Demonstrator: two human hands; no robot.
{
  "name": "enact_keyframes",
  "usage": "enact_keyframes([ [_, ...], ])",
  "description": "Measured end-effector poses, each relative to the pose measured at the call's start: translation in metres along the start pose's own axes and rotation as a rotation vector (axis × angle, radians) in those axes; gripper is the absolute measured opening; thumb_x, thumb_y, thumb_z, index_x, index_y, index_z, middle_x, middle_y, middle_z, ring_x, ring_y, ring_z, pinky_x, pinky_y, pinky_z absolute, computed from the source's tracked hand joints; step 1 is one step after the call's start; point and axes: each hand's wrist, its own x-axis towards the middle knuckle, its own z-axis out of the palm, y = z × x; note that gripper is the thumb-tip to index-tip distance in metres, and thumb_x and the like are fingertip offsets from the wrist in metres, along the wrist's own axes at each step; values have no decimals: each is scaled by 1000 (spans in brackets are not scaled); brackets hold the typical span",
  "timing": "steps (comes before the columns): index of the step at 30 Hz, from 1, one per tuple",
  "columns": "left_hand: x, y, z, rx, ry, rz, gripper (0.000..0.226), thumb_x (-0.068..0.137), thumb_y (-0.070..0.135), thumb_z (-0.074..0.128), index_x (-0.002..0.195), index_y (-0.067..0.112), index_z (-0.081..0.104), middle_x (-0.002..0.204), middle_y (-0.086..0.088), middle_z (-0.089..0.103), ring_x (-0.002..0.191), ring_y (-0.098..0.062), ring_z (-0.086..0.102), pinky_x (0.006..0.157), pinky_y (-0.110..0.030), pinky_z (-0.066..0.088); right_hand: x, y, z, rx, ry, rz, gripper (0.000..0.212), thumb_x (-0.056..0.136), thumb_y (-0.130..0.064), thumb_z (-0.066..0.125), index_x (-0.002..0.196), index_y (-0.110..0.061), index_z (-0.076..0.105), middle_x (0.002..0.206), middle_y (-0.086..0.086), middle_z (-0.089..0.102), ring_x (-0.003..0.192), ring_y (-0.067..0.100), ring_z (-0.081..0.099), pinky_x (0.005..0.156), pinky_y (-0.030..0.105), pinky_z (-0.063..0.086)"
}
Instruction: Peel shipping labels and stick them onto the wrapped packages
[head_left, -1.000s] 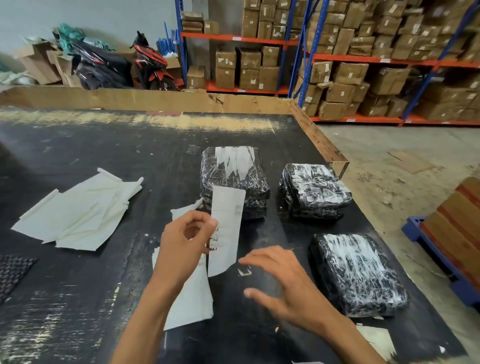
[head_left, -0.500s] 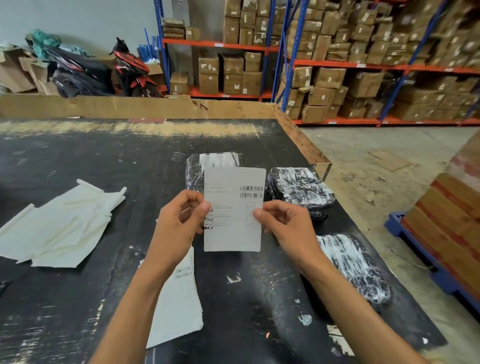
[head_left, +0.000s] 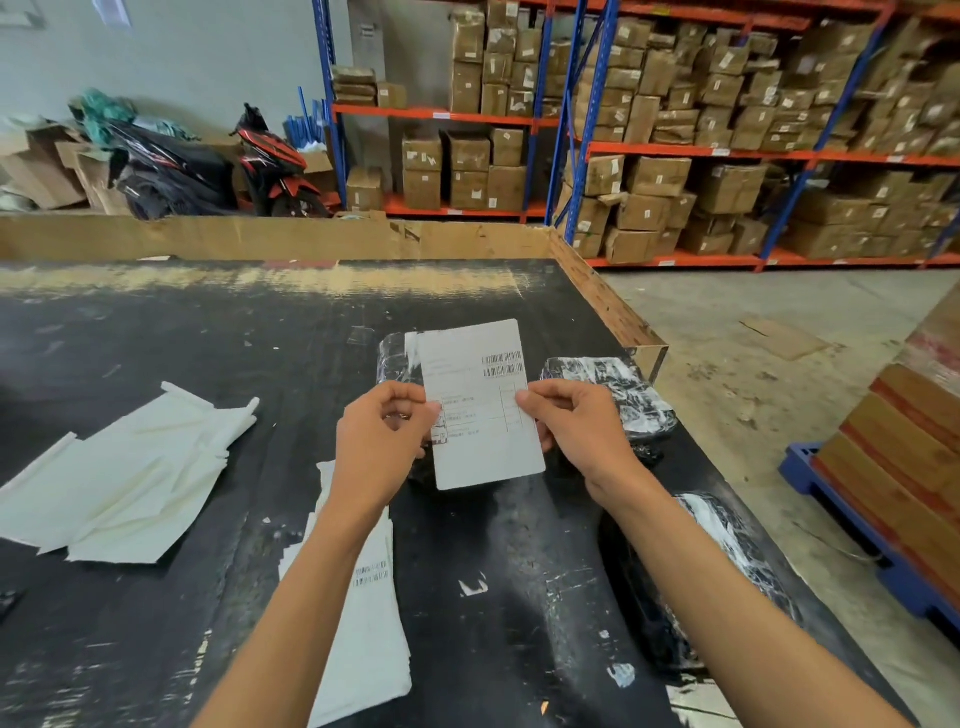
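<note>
Holding a label (head_left: 480, 410) upright above the table (head_left: 208, 332), the left hand (head_left: 382, 441) pinches its left edge, the right hand (head_left: 576, 431) its right edge. Behind it sits one package (head_left: 395, 353), another (head_left: 618, 395) just right, a third (head_left: 722, 561) nearer. More labels (head_left: 363, 623) lie under the left forearm, backing sheets (head_left: 130, 467) well left.

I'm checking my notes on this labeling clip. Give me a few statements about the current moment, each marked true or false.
1. Both hands pinch one shipping label: the left hand its left edge, the right hand its right edge. True.
2. The label is already stuck on a package. False; it is held up in the air.
3. Its barcodes sit near the upper right corner. True.
4. The pile of peeled backing sheets lies right of the hands. False; it lies to the left.
</note>
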Motion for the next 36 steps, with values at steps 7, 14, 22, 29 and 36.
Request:
enact_keyframes([
  [7, 21, -1, 4, 74, 48, 3, 7, 84, 18, 73, 89, 22, 69, 84, 0, 73, 84, -25, 70, 66, -39, 60, 25, 1, 4, -49, -6, 25, 10, 95, -10, 66, 96, -10, 76, 72, -1, 76, 54, 10, 61, 51, 22, 49],
  [14, 58, 7, -3, 167, 109, 7, 8, 82, 16, 73, 89, 18, 70, 85, -2, 72, 74, -14, 65, 75, -33, 57, 72, -11, 27, -121, -32, 77, 10, 94, -10, 67, 99, -6, 76, 73, 3, 71, 59, 15, 56, 52, 25, 48],
  [22, 88, 0, 1, 229, 104, -26, 15, 83, 14, 73, 97, 12, 70, 86, -7, 72, 73, -15, 65, 71, -28, 56, 94, -8, 35, -200, 3, 93, 10, 91, -14, 72, 98, -8, 75, 78, 2, 70, 63, 16, 56, 54, 26, 49],
  [29, 98, -18, 4, 354, 99, -46, 12, 78, 13, 74, 90, 14, 70, 75, 2, 69, 72, -10, 64, 77, -32, 57, 98, 0, 42, -365, -6, 34, 22, 79, -10, 81, 101, -10, 78, 89, 2, 78, 90, 18, 73, 94, 41, 57],
  [36, 99, -25, 7, 345, 99, 14, 43, 81, 15, 75, 121, 12, 58, 83, -1, 67, 76, -10, 60, 78, -34, 51, 92, 0, 43, -525, -17, -76, 39, 77, -19, 86, 112, -15, 72, 98, 3, 75, 93, 20, 72, 88, 41, 57],
])
